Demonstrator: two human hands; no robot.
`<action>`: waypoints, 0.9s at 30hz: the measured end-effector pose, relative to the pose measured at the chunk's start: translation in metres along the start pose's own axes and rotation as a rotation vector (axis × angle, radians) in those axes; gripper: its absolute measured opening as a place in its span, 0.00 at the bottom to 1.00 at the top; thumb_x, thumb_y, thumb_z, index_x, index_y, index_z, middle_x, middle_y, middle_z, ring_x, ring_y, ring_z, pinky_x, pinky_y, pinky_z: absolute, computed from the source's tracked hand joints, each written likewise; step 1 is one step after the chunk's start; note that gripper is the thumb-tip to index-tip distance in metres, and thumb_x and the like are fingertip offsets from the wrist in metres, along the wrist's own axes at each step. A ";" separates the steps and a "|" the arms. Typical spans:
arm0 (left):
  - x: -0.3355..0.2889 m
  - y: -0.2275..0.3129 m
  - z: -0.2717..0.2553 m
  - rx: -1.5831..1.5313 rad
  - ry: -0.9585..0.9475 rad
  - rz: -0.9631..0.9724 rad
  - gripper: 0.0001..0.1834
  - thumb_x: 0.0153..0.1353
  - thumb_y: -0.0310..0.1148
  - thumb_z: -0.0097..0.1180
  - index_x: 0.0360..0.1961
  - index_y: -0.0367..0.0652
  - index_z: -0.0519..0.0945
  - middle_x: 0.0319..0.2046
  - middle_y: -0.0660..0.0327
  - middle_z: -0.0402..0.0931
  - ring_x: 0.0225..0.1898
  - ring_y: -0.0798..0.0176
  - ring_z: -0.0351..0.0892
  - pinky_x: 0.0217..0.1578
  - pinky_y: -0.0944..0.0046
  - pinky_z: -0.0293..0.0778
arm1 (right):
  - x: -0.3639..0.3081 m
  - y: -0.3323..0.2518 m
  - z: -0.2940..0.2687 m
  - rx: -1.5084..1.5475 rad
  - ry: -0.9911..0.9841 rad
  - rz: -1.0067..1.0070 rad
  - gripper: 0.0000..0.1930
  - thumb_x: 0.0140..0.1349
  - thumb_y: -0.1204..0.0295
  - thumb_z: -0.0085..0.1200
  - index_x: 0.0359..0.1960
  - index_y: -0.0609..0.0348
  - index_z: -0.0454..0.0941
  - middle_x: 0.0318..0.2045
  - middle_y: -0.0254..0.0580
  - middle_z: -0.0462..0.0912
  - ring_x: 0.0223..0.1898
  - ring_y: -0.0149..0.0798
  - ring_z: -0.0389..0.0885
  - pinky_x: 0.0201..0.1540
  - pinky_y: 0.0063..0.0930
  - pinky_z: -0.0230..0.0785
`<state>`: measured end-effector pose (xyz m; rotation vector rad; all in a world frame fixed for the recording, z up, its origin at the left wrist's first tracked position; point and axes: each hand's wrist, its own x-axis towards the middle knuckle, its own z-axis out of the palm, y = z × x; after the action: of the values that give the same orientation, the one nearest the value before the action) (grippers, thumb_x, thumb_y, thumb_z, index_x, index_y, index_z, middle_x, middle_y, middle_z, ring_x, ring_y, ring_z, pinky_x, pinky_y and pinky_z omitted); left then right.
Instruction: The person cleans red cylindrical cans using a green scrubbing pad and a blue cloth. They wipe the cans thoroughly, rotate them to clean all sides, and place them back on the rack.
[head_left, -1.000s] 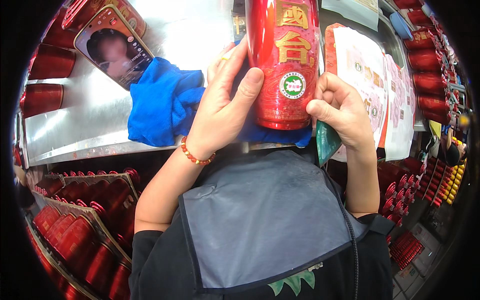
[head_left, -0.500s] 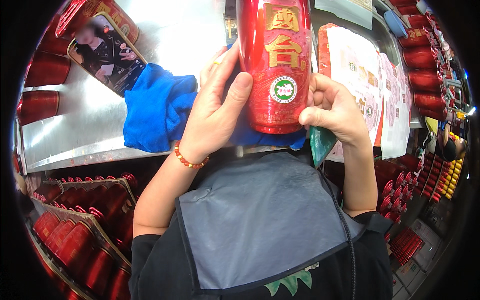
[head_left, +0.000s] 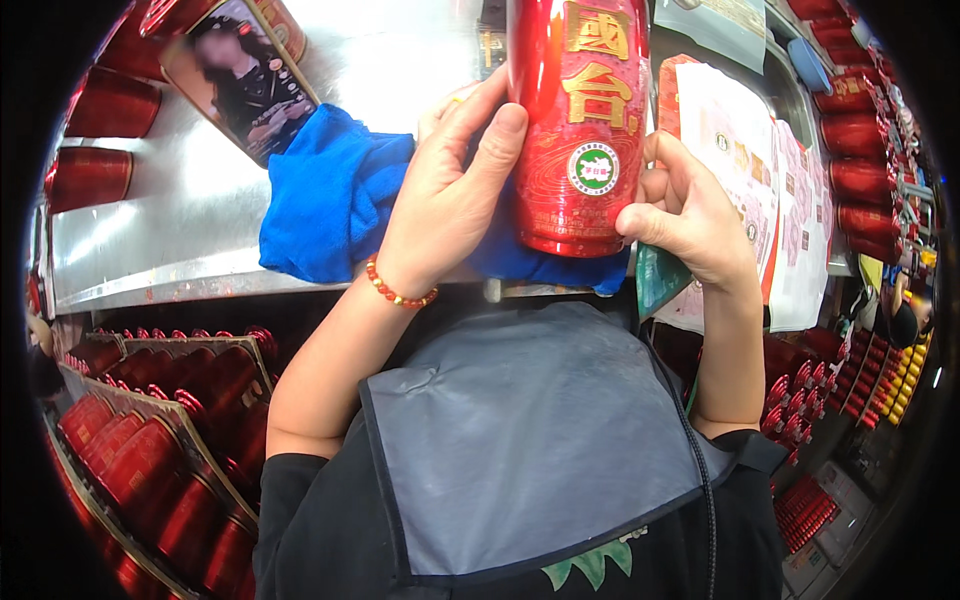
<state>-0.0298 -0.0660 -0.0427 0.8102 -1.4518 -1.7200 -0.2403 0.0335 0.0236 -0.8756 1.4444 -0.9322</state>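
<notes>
A glossy red bottle (head_left: 580, 130) with raised gold characters and a round green-and-white label stands in front of me, its upper end cut off by the picture's edge. Along its left side my left hand (head_left: 455, 180) lies with the thumb and fingers against it. My right hand (head_left: 695, 215) has curled fingers at the lower right side, the thumb touching the bottle near its base. Beneath that hand shows a green, flat, pointed piece (head_left: 660, 280); whether I hold it is unclear. A blue cloth (head_left: 325, 200) lies bunched to the left, and more blue cloth is under the bottle.
A phone (head_left: 240, 80) with a lit screen leans at the far left of the metal table (head_left: 150, 245). White and pink printed sheets (head_left: 725, 170) lie right of the bottle. Red bottles fill partitioned boxes (head_left: 190, 420) below left, and more red bottles (head_left: 860, 180) line the right.
The whole view has shifted slightly, so the table's things sit a little farther right and higher. Both hands keep about the same places on the bottle. The phone's picture has changed.
</notes>
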 end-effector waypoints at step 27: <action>0.034 0.039 0.019 -0.217 0.021 0.026 0.42 0.71 0.37 0.63 0.75 0.26 0.55 0.70 0.47 0.63 0.71 0.58 0.64 0.68 0.59 0.65 | 0.027 -0.035 0.000 -0.011 0.135 -0.174 0.41 0.69 0.57 0.66 0.71 0.75 0.61 0.35 0.40 0.87 0.40 0.24 0.81 0.45 0.19 0.71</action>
<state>-0.0581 -0.0888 -0.0010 0.6875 -1.2306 -1.8058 -0.2426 -0.0053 0.0445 -0.9730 1.5065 -1.1325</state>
